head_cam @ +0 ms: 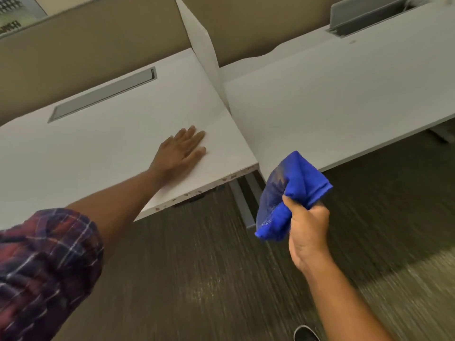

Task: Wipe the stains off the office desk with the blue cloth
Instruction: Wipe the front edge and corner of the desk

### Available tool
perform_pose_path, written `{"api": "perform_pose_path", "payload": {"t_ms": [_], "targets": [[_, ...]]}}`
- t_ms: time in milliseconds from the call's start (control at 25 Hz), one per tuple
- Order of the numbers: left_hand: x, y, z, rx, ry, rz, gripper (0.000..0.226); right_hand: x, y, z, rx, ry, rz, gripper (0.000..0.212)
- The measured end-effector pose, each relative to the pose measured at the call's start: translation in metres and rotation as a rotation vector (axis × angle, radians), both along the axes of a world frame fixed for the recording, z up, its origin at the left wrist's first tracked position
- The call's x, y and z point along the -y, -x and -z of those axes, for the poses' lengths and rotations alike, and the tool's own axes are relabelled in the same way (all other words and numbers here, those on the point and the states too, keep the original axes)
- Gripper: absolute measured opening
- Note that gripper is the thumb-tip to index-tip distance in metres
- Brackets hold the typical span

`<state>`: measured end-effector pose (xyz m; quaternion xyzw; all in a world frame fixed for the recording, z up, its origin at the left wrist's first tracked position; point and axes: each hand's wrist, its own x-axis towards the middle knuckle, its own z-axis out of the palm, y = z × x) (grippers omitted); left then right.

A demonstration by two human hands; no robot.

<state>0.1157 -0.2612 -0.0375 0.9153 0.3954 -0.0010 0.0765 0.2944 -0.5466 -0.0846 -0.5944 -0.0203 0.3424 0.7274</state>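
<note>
A white office desk [103,143] fills the left and middle of the view. My left hand [181,150] lies flat on it near its front right corner, fingers spread, holding nothing. My right hand [307,227] is off the desk, in the air over the floor, and grips a crumpled blue cloth [293,188] that bunches up above my fist. Brownish marks show on one fold of the cloth. Reddish chips speckle the desk's front edge [197,191]. No clear stain shows on the desk top.
A second white desk [344,99] adjoins on the right, split off by a white divider panel [202,45]. Each desk has a grey cable hatch [103,94], the right hatch [369,13] open. Beige partitions stand behind. Dark carpet [197,267] and grey desk legs [243,205] lie below.
</note>
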Motion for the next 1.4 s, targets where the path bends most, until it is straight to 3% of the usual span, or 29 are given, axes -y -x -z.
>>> {"api": "perform_pose_path", "payload": {"t_ms": [200, 360, 600, 720, 840, 920, 1080, 1240, 1400], "targets": [[-0.007, 0.003, 0.005, 0.015, -0.022, 0.023, 0.072, -0.04, 0.028, 0.004, 0.396, 0.196, 0.083, 0.045], [-0.007, 0.003, 0.007, 0.032, -0.035, 0.036, 0.071, -0.072, 0.068, 0.02, 0.545, 0.186, 0.027, 0.069], [-0.012, 0.002, 0.014, 0.068, -0.058, 0.033, 0.071, -0.096, 0.146, 0.028, 0.716, 0.115, 0.121, 0.065], [-0.011, 0.002, 0.012, 0.089, -0.039, 0.026, 0.069, -0.082, 0.156, 0.03, 0.658, 0.04, 0.096, 0.064], [-0.01, 0.002, 0.011, 0.083, -0.039, 0.049, 0.068, -0.063, 0.136, 0.029, 0.492, 0.01, 0.253, 0.069], [-0.01, 0.004, 0.01, 0.08, -0.046, 0.061, 0.068, -0.06, 0.115, 0.026, 0.475, 0.059, 0.3, 0.061], [-0.01, 0.003, 0.011, 0.086, -0.041, 0.064, 0.068, -0.091, 0.096, 0.008, 0.508, 0.068, 0.244, 0.032], [-0.011, 0.003, 0.012, 0.099, -0.038, 0.053, 0.068, -0.109, 0.138, 0.009, 0.566, 0.103, 0.374, 0.038], [-0.013, 0.003, 0.014, 0.095, -0.045, 0.052, 0.067, -0.103, 0.185, 0.019, 0.687, 0.092, 0.223, 0.046]]}}
